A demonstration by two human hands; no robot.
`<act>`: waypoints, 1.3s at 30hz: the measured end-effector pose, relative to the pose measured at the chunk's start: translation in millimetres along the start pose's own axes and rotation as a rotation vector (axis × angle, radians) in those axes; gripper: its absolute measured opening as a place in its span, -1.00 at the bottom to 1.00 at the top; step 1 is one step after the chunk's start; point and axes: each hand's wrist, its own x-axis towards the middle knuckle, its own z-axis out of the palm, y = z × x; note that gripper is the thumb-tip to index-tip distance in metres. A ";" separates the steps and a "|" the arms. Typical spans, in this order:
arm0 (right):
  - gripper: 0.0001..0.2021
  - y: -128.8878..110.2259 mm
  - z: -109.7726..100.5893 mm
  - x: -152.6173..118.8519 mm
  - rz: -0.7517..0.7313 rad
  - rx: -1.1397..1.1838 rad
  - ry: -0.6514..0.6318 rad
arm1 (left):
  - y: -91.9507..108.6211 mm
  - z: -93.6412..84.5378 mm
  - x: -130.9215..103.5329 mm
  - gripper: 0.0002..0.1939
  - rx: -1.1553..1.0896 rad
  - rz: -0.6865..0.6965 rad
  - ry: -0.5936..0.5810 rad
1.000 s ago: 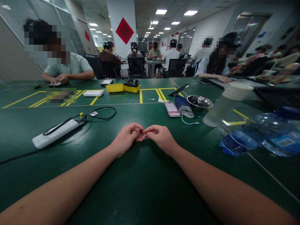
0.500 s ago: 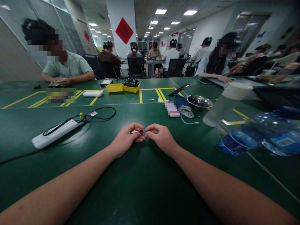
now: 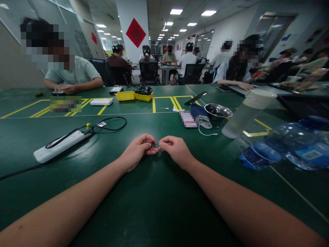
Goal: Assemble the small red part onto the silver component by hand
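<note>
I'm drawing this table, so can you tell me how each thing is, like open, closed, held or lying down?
Small red piece: held in the left hand
Left hand: closed on that piece
Right hand: pinched; can't tell if it holds anything
Power strip: lying flat
Right yellow box: open, black cables inside
Metal bowl: open, dark things inside
Tall bottle: lid on

Gap btwn pwr strip (image 3: 60,146) & L hand (image 3: 138,151) passable, but tall btl (image 3: 238,120) & blue-label btl (image 3: 262,155) block R side.
</note>
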 end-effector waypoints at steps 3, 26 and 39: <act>-0.85 1.1 -0.3 0.9 0.008 0.006 0.013 | 1.1 1.4 -1.9 -0.83 0.032 0.004 0.002; -0.79 4.6 -1.3 1.7 0.015 0.009 -0.016 | -0.9 -0.4 0.3 -0.82 0.013 -0.011 -0.002; -0.84 0.4 -2.4 0.7 0.001 0.003 -0.040 | 2.3 2.7 -1.8 -0.84 0.107 -0.001 -0.015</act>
